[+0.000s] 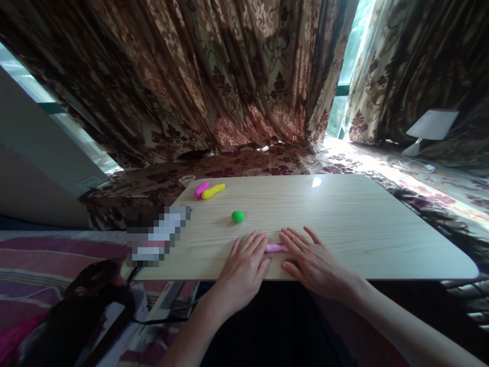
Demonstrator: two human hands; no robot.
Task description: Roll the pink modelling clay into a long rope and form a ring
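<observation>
Two hands lie palm down on a pale wood-grain table [367, 214]; clock positions are read from the table's centre, with 6 o'clock toward the person. The table has rounded corners and a small glare patch near 12 o'clock. Beyond it, patterned curtains [244, 86] hang at 12 o'clock, with a bright window gap [353, 66] toward 1 and flowered cloth below. A white lamp [431, 125] stands at 2 o'clock on this cloth, partly in sunlight. A striped bed cover [42, 260] and a dark bag [72, 321] lie off the table toward 8 o'clock.

A magenta piece [201, 189] and a yellow piece [213, 191] rest close together at 10 o'clock; a green ball [237, 217] sits at 9. Farther out at 9 o'clock, a pixelated object [162, 237] cannot be identified.

The pink roll [276, 248] lies crosswise at 7 o'clock, its ends hidden by the fingers. The left hand [244, 265] is open and flat, fingers nearly together, over one end; the right hand [313, 262] is open, fingers more spread, over the other. Neither grips it.
</observation>
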